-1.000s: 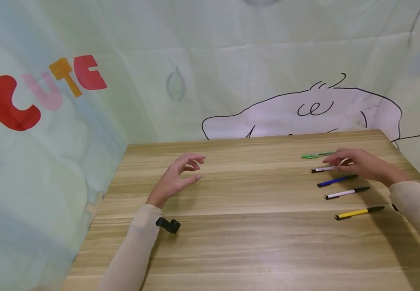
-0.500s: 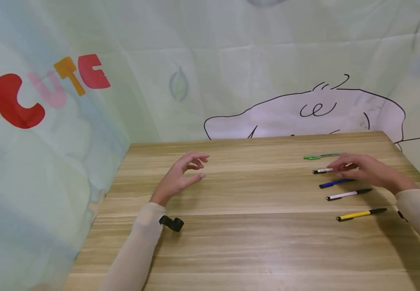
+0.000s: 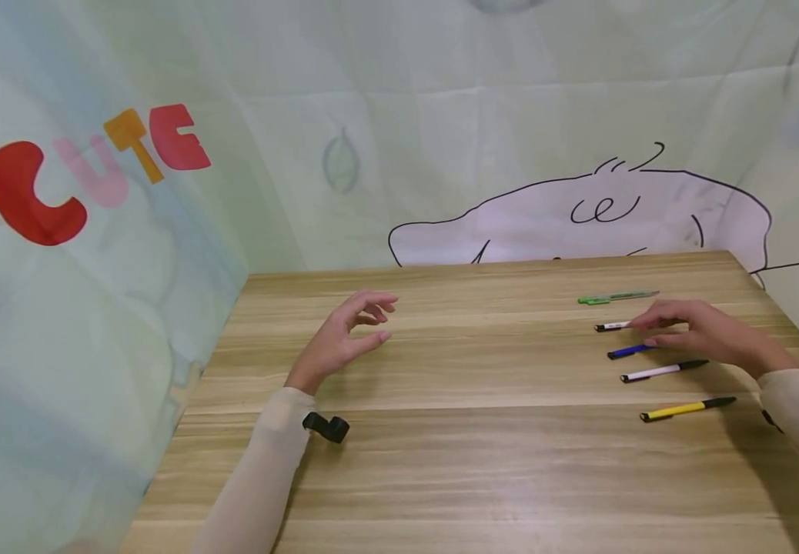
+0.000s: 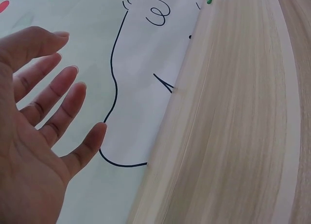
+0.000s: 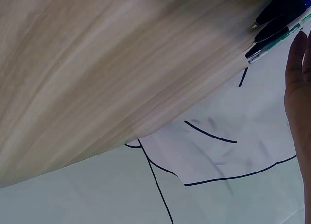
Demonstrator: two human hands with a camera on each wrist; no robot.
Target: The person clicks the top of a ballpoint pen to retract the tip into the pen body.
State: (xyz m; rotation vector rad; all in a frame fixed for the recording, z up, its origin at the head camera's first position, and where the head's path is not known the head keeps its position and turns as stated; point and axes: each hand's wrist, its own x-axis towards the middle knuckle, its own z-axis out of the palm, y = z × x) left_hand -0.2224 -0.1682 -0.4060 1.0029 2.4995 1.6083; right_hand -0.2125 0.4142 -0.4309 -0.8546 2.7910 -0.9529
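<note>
Five pens lie in a rough column along the right part of a wooden table (image 3: 496, 469), roughly side by side with gaps between them and clip ends to the left. Farthest back is a green pen (image 3: 617, 297), then the far white pen (image 3: 612, 327), a blue pen (image 3: 628, 352), the near white pen (image 3: 659, 372) and, closest to the person, a yellow pen (image 3: 683, 410). The right hand (image 3: 704, 331) is above the far white pen and the blue pen, covering the right part of each; its fingers are bent, index finger and thumb pointing left. The right wrist view cuts off most of that hand, so I cannot tell whether its fingertips are pinched on a pen or just over it. The left hand (image 3: 340, 335) is well apart from the pens, over the left part of the table, its fingers slightly bent and apart from the thumb, holding nothing. A small black device (image 3: 326, 427) sits at the cuff of the left sleeve (image 3: 250, 469). Behind the table hangs a pale cloth (image 3: 289, 177) with a black-outlined cartoon (image 3: 510, 215) and, at left, colourful letters (image 3: 35, 211) spelling CUTE.
</note>
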